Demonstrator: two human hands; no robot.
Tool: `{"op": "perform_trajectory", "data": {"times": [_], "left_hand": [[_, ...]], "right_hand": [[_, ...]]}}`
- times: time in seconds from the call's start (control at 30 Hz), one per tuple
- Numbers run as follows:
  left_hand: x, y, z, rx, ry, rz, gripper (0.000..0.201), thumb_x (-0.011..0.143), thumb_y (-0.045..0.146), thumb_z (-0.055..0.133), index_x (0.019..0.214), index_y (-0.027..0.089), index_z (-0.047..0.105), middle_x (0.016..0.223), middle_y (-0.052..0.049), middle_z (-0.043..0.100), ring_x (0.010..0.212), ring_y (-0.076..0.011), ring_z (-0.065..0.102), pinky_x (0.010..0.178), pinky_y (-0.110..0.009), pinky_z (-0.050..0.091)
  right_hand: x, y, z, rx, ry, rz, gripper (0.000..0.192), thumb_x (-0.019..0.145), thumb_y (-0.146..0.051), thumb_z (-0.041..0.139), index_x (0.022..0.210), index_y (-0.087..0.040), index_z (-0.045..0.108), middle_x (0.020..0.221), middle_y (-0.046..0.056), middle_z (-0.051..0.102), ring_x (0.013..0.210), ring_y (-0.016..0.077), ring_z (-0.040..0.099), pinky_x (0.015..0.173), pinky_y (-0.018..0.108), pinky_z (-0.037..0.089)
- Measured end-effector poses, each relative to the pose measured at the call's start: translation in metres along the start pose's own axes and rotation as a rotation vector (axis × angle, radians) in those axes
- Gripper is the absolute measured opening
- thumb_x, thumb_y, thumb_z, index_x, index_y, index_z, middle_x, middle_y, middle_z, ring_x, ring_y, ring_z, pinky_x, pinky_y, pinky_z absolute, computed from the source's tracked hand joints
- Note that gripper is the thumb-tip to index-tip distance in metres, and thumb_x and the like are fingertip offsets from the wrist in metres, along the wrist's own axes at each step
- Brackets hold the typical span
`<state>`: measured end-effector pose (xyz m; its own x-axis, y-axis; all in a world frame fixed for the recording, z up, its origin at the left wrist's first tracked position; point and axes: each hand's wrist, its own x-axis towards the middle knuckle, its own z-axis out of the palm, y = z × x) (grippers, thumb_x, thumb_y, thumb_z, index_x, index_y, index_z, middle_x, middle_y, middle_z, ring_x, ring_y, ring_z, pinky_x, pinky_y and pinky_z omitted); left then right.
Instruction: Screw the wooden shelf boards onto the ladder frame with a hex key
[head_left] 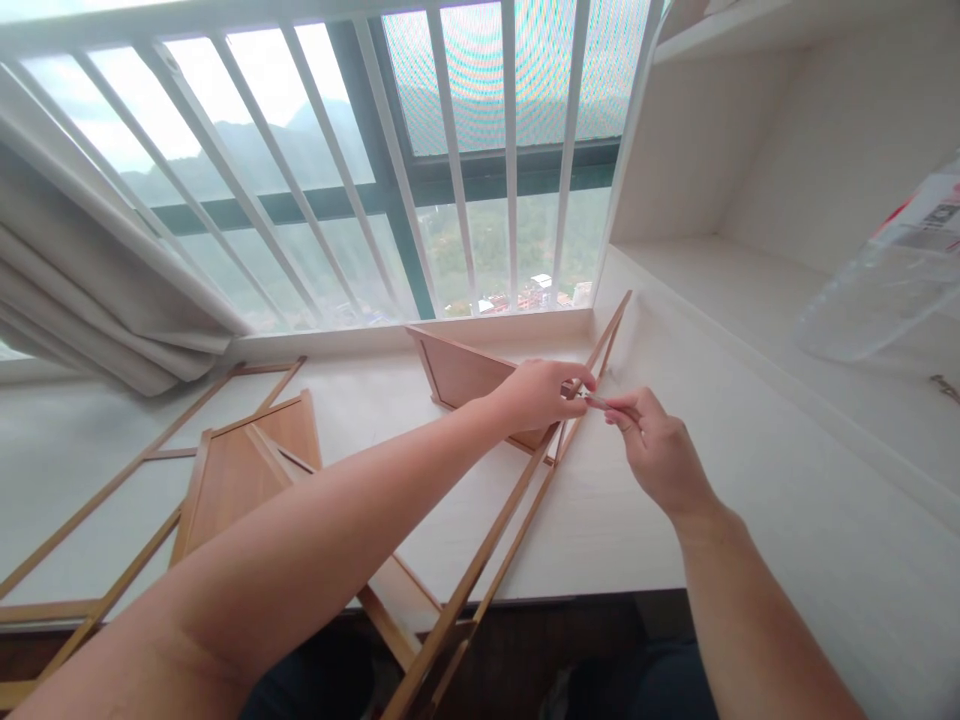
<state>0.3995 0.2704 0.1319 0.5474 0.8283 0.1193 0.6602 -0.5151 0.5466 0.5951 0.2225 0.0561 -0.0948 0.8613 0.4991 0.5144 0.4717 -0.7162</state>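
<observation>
Slim wooden rails of a brown frame (498, 538) slant from the lower middle up toward the window. My left hand (534, 392) is curled closed round the upper part of a rail, thumb and fingers on either side. Partly behind that hand lies a wooden panel (466, 372) joined to the frame. On the rail's right side, my right hand (660, 448) pinches a small, slender, pale piece (596, 402) whose tip points at the rail between the left fingertips. Its exact kind is too small to make out.
More wooden framing with a shelf-like panel (247, 465) lies to the left on the white sill surface (622, 530). A clear plastic bottle (885, 270) rests on the right shelf. White window bars (450, 150) stand ahead; a grey curtain (97, 250) hangs left.
</observation>
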Motion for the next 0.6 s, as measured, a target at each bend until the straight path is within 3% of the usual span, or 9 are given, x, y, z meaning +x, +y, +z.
{"op": "perform_trajectory", "data": {"times": [0.33,0.6], "left_hand": [[-0.001,0.002,-0.001,-0.014,-0.007,-0.021,0.027,0.08,0.036,0.062,0.102,0.025,0.072,0.07,0.003,0.059,0.07,-0.0144,0.053,0.068,-0.024,0.037],[-0.001,0.001,0.0,-0.009,0.0,-0.005,0.026,0.08,0.034,0.061,0.101,0.024,0.072,0.071,0.003,0.06,0.069,-0.0137,0.053,0.068,-0.024,0.037]], "right_hand": [[0.002,0.012,0.005,-0.001,0.026,-0.119,0.013,0.1,-0.032,0.052,0.1,-0.023,0.061,0.09,0.005,0.073,0.082,0.0217,0.07,0.075,0.033,0.052],[0.005,0.016,0.009,-0.052,0.095,-0.182,0.013,0.1,-0.029,0.052,0.097,-0.022,0.062,0.084,0.004,0.072,0.073,0.0196,0.068,0.068,0.031,0.051]]}}
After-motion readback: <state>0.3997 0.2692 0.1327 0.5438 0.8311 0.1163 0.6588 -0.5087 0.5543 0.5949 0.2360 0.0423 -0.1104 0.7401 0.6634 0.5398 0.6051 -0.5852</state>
